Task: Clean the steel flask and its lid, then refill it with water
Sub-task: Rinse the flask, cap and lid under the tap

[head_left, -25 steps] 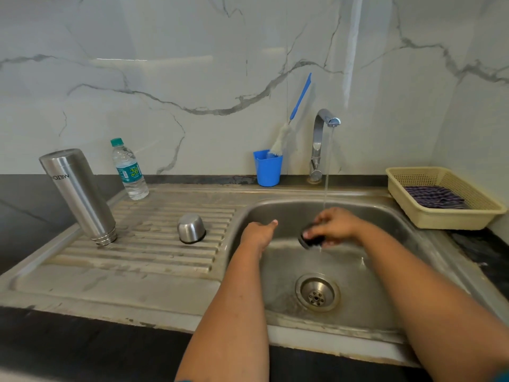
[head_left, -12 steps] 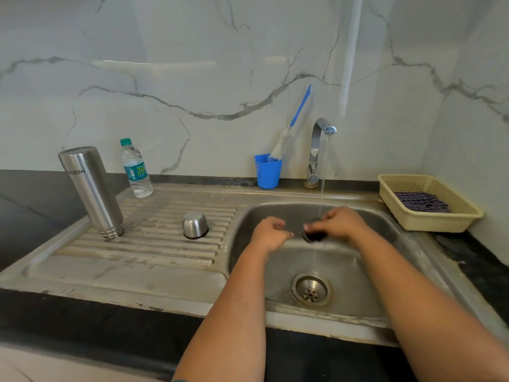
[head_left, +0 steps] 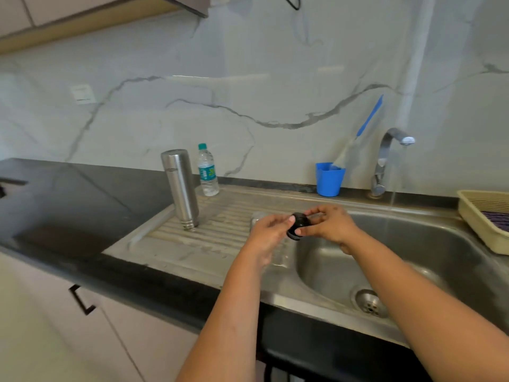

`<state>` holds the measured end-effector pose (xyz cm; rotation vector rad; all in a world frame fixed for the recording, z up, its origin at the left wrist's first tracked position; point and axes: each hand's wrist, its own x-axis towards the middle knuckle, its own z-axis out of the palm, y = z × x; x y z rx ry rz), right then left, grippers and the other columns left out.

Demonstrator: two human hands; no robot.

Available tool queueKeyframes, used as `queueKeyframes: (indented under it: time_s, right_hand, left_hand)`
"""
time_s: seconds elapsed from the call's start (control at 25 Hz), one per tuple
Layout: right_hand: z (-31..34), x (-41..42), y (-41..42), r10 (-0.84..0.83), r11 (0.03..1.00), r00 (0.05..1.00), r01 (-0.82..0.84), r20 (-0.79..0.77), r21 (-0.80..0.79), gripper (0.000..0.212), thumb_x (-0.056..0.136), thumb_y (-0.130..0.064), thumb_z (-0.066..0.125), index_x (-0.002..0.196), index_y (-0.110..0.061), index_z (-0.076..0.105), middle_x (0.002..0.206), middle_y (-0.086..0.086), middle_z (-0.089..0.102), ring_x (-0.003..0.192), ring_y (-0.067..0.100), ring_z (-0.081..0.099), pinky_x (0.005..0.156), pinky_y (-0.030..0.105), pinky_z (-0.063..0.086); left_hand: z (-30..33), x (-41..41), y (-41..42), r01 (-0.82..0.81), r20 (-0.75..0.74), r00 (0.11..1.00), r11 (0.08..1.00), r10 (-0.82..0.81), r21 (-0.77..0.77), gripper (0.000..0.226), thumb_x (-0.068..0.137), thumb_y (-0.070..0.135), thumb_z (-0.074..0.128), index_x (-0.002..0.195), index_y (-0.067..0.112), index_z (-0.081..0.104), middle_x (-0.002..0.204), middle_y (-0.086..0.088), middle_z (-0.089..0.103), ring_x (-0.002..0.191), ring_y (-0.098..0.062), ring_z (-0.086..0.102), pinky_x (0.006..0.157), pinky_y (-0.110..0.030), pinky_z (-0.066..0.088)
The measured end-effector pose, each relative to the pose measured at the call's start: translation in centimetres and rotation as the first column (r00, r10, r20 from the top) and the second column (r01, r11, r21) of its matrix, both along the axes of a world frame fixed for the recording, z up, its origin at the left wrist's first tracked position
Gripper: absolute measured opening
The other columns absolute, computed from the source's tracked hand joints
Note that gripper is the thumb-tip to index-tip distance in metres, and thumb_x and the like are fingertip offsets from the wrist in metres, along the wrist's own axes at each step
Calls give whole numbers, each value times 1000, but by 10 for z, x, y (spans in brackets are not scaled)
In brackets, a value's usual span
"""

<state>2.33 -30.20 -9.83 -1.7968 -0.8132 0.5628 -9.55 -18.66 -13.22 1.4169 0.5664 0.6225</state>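
Right hand [head_left: 329, 227] up over the left rim of the sink [head_left: 440, 244], thumb and fingertips pinched on a small black stopper lid [head_left: 297, 226], and the left hand [head_left: 271, 230] is right there with it, fingertips curled against the lid's near side. Both hands on the one piece, held in the air just above the edge where the draining board meets the basin. Behind the left hand there's a glimpse of something steel on the ribbed board, mostly hidden, hard to call. Over to the left, the steel flask [head_left: 180, 187] stands upside down on the draining board [head_left: 220, 232], mouth to the ribs, well apart from the hands. Just beside it, toward the wall, a small plastic water bottle [head_left: 208, 170] with a green cap, upright. Tap [head_left: 388, 158] at the back of the sink, and a thin stream of water is running off the spout into the basin, clear of the lid. A blue cup [head_left: 329, 179] sits left of the tap with a blue-handled bottle brush [head_left: 360, 133] leaning out of it against the marble wall. Far right, a cream plastic basket [head_left: 479, 219] on the bench [head_left: 68, 205] with a purple cloth [head_left: 497, 219] in it. Drain strainer [head_left: 370, 303] in the basin floor, near the right forearm.
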Motion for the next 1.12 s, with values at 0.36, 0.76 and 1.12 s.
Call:
queueKeyframes:
  time_s: [0.36,0.76,1.12]
  right_hand:
    - [-41,-98,156,-2,988,1000,-2,26,153,25,79,1,72,96,-15,64,96,4,70,87,16,65,88,30,53]
    - [-54,-105,203,-11,1000,981,8,191,16,30,88,-4,63,118,-10,61,117,8,66,105,19,61,92,24,44]
    - [-27,-79,183,-3,994,890,-47,455,99,28,89,-2,57,115,-13,61,109,5,60,95,18,58,74,15,42]
  left_hand:
    - [-14,-99,123,-288,-136,933,919,332,271,28,89,1,65,116,10,63,99,0,61,96,-15,57,78,-19,44]
    - [-31,-93,158,-211,-289,914,942,286,262,43,92,-1,50,131,17,46,124,-7,60,113,-22,59,94,-43,50]
    - [-19,-101,146,-247,-301,882,900,362,358,46,92,7,55,137,16,47,122,0,55,108,-19,58,94,-38,51]
